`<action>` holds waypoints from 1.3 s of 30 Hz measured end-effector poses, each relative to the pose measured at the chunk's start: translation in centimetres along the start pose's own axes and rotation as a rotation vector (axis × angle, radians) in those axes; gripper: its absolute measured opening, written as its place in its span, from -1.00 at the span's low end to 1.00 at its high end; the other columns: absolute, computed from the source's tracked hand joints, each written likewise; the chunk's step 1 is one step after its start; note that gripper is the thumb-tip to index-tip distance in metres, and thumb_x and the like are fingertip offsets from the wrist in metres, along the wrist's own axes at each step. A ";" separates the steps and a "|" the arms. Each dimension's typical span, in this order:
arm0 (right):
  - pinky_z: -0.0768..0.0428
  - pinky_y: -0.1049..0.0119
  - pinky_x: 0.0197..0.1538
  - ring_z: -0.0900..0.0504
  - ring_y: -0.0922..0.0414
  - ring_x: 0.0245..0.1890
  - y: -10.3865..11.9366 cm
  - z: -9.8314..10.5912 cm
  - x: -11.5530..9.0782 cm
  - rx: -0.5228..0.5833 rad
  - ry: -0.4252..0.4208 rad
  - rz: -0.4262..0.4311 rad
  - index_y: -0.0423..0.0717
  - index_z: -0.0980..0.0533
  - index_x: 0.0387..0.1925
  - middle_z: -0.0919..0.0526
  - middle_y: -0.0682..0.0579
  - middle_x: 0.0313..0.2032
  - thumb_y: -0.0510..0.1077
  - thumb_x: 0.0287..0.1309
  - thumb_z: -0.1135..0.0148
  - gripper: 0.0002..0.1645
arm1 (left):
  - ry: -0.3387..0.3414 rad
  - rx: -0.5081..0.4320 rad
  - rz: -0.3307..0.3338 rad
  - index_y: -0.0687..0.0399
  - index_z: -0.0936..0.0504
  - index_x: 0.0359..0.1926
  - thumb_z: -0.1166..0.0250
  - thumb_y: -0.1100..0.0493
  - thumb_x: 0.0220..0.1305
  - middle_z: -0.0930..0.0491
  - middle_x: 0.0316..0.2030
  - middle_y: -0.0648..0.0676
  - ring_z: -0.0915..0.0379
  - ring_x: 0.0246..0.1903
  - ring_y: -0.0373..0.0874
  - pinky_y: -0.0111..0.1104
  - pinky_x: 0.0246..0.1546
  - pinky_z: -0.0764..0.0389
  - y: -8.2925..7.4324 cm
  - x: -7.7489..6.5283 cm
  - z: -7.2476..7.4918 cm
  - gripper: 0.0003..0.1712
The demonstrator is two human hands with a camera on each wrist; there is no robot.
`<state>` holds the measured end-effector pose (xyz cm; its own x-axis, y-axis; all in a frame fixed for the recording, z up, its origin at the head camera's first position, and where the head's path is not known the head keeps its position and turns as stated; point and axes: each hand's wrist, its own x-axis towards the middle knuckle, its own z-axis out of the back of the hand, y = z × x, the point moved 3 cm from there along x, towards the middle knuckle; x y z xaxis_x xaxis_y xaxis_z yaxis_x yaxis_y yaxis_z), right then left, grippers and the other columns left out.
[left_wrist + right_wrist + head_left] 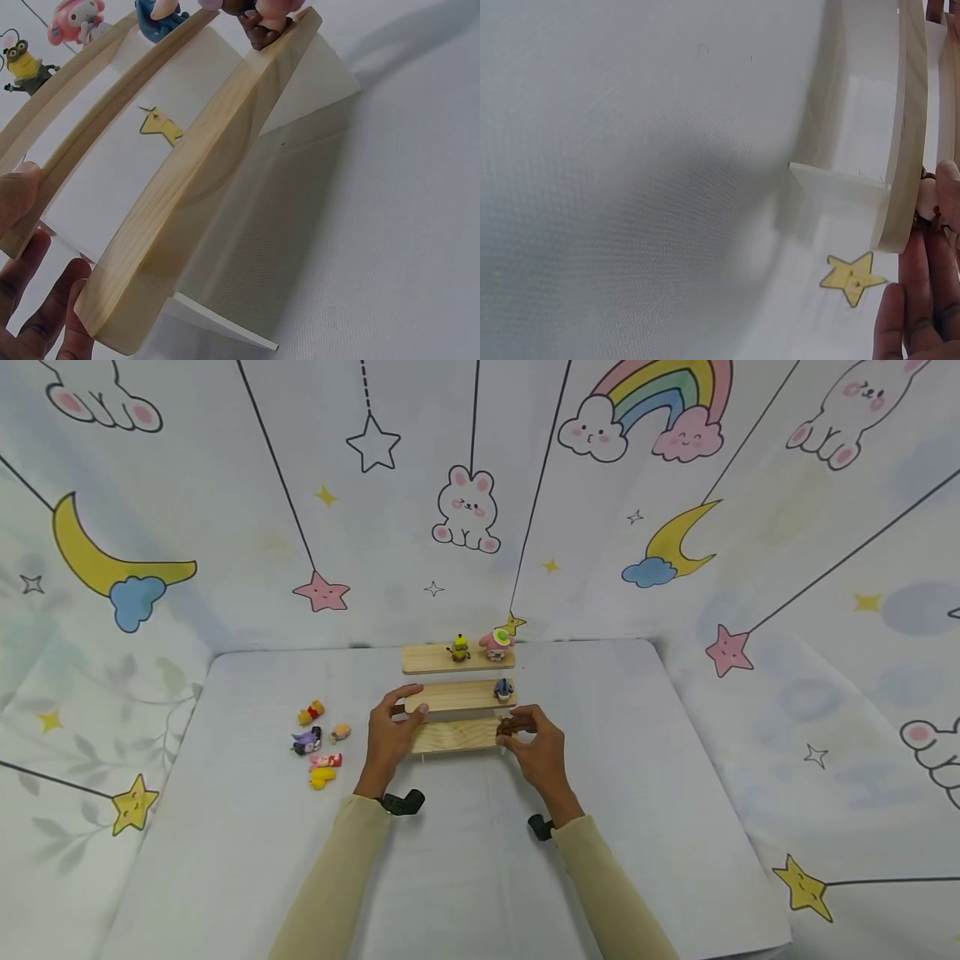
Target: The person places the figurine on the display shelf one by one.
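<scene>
At centre frame I see the right hand (542, 755) pinching a brown figurine (506, 727) on the bottom tier (453, 737); the left hand (387, 737) grips the middle tier (453, 697), bearing a blue figurine (503, 690); top tier (425, 659), two figurines (459, 649).

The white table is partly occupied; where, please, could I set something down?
Bare table lies right of the shelf and right hand, and between the sleeves. Crowded spots: left of the left hand, where five figurines cluster, and the shelf's right side.

White table (637, 877), patterned backdrop (247, 527) behind it, printed rainbow (663, 387), yellow crescent moons (92, 560), bunnies (467, 514), pink stars (323, 592)
</scene>
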<state>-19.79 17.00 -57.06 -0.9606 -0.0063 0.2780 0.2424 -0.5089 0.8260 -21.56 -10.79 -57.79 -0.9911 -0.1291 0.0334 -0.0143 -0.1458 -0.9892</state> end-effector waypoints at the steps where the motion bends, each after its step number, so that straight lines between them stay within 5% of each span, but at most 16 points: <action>1: -0.58 -0.05 0.00 -0.67 0.14 -0.17 0.0 0.0 0.0 0.005 -0.002 0.001 0.00 -0.54 0.05 -0.73 0.12 -0.19 -0.11 -0.14 -0.60 -0.36 | 0.000 0.002 -0.001 -0.39 -0.61 0.16 -0.39 -0.10 0.25 -0.46 0.28 -0.19 -0.44 0.06 -0.05 -0.19 0.02 -0.52 0.0 0.0 0.0 -0.56; 11: -0.58 -0.06 0.01 -0.68 0.17 -0.17 -0.4 0.1 -0.1 0.021 -0.028 -0.023 0.10 -0.53 0.04 -0.74 0.16 -0.19 -0.07 -0.15 -0.62 -0.35 | 0.006 -0.001 0.002 -0.29 -0.61 0.19 -0.40 -0.07 0.25 -0.44 0.30 -0.10 -0.44 0.11 0.07 -0.16 0.03 -0.49 -0.4 -0.1 0.0 -0.53; 17: -0.56 -0.04 0.04 -0.67 0.17 -0.12 -0.9 1.0 -0.1 0.058 -0.098 -0.048 0.15 -0.52 0.06 -0.71 0.17 -0.16 0.05 -0.12 -0.61 -0.34 | 0.016 -0.006 0.009 -0.02 -0.59 0.23 -0.38 0.11 0.29 -0.45 0.31 0.07 -0.44 0.09 0.13 -0.20 -0.04 -0.52 -2.5 -0.8 0.2 -0.52; 22: -0.57 -0.07 0.05 -0.70 0.14 -0.14 -0.7 2.0 1.3 0.087 -0.126 -0.047 0.21 -0.54 0.05 -0.72 0.12 -0.14 0.09 0.04 -0.51 -0.48 | 0.014 0.027 0.005 -0.02 -0.58 0.25 -0.35 0.09 0.33 -0.44 0.32 0.08 -0.43 0.06 0.04 -0.28 -0.08 -0.53 -3.5 -1.2 0.3 -0.52; 32: -0.57 0.02 0.13 -0.70 0.05 -0.06 -0.9 2.2 4.4 0.107 0.087 -0.120 0.17 -0.56 0.20 -0.68 0.04 0.08 0.14 0.10 -0.43 -0.40 | 0.033 0.008 -0.005 0.04 -0.59 0.23 -0.36 0.12 0.31 -0.44 0.31 0.13 -0.44 0.10 0.21 -0.23 -0.07 -0.54 -3.9 -1.4 0.5 -0.52; 39: -0.64 0.17 -0.05 -0.67 0.14 -0.11 -1.0 2.1 5.3 0.123 0.161 -0.127 0.33 -0.59 0.13 -0.67 0.15 0.05 0.13 0.12 -0.42 -0.49 | 0.034 -0.004 -0.010 0.04 -0.58 0.24 -0.37 0.13 0.30 -0.44 0.32 0.10 -0.45 0.11 0.20 -0.30 -0.08 -0.53 -4.0 -1.3 0.4 -0.52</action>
<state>-24.84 19.27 -55.43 -0.9914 -0.0914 0.0938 0.1231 -0.4056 0.9057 -20.14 -10.48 -53.86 -0.9949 -0.0939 0.0382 -0.0245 -0.1425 -0.9895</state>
